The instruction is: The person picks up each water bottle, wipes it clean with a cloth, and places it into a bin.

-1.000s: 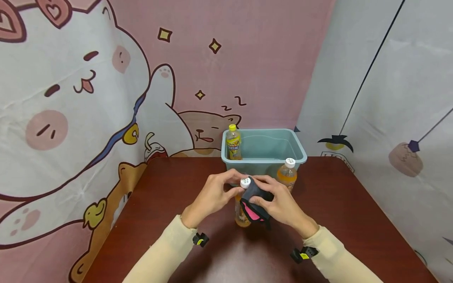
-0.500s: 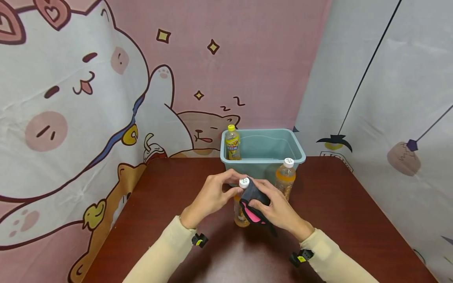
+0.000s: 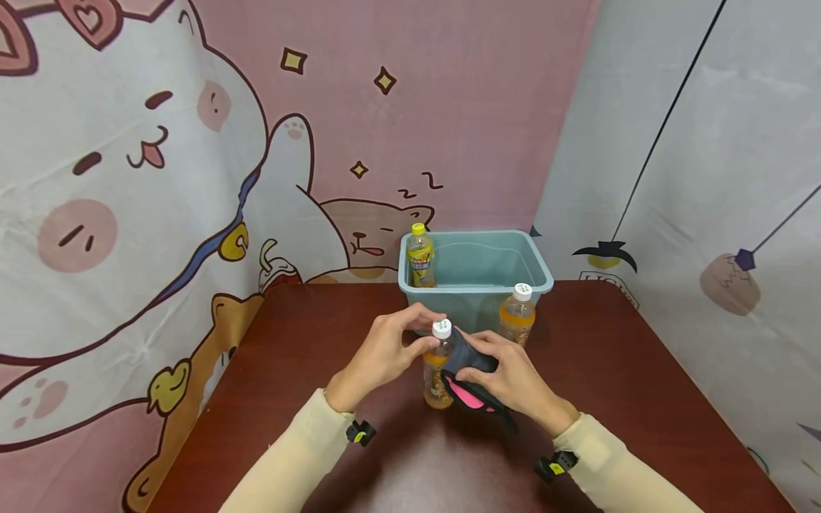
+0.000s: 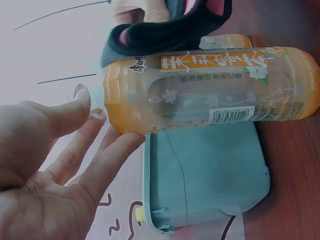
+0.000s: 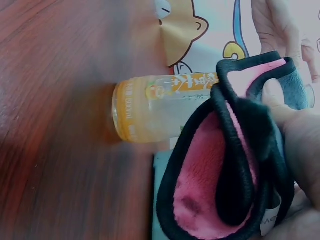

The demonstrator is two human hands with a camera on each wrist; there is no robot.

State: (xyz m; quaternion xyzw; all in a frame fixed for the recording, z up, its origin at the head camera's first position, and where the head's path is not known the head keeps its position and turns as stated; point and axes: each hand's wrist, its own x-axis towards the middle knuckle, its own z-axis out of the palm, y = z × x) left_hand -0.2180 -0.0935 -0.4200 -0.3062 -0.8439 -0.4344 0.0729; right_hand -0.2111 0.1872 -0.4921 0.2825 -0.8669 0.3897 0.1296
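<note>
A clear plastic drink bottle (image 3: pixel 436 381) with an orange label and white cap (image 3: pixel 442 328) stands upright on the table. The thumb and fingers of my left hand (image 3: pixel 383 349) pinch it at the cap and neck. My right hand (image 3: pixel 516 374) grips a folded cloth (image 3: pixel 467 393), dark grey on one side and pink on the other, against the bottle's right side near the shoulder. In the left wrist view, the label (image 4: pixel 215 61) is mostly visible and the cloth (image 4: pixel 160 40) covers part of the upper edge. The right wrist view shows the cloth (image 5: pixel 200 175) hiding the bottle's upper part.
Behind the hands stands a light blue plastic bin (image 3: pixel 474 291) holding a yellow-capped bottle (image 3: pixel 420 262) at its left end. Another orange-labelled bottle (image 3: pixel 517 317) stands just in front of the bin's right side. The brown table (image 3: pixel 308 335) reaches the printed wall cloth.
My right hand has shifted slightly right with the cloth, and more of the bottle's front now shows. The left hand stays at the cap.
</note>
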